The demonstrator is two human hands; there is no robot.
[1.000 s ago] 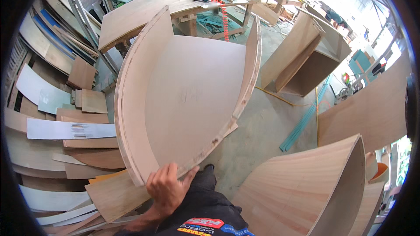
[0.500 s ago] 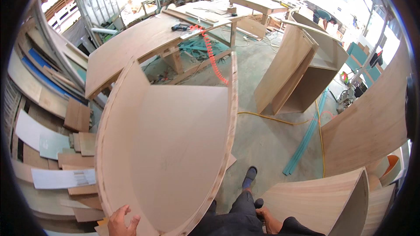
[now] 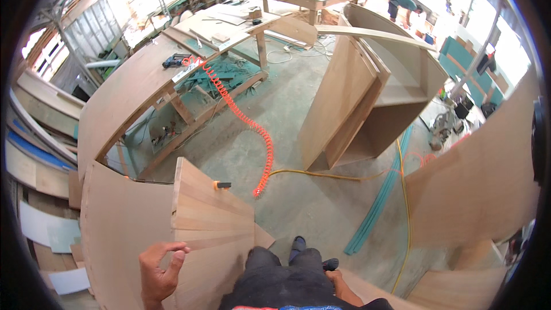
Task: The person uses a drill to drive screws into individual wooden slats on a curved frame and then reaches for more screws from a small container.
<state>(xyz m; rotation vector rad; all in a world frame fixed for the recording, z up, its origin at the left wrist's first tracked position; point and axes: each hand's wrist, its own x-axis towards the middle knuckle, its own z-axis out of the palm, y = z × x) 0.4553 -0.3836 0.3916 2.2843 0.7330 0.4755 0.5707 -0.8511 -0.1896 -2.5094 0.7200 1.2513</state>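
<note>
My left hand [image 3: 162,272] is raised in front of a large wooden box. Its thumb and curved forefinger are apart, and no object shows between them. Close beside it is the box's pale striped wooden panel [image 3: 212,218]; its plain brown panel [image 3: 123,224] stretches to the left. A small orange and black thing [image 3: 222,185] sits at the striped panel's far edge. Low beside my right thigh hangs my right hand [image 3: 334,280], its fingers mostly hidden, so what they hold cannot be made out.
A red coiled air hose [image 3: 267,143] trails from the workbench [image 3: 138,74] to the floor. Further right stands an open wooden cabinet [image 3: 344,103]. Teal strips [image 3: 373,206] and a yellow hose [image 3: 404,218] lie on the floor. A large panel [image 3: 470,183] leans at right. People work far back.
The view has swung, and the box now shows its striped side rather than its open inside. My left hand appears higher, with more of its wrist in sight. More of the red hose shows.
</note>
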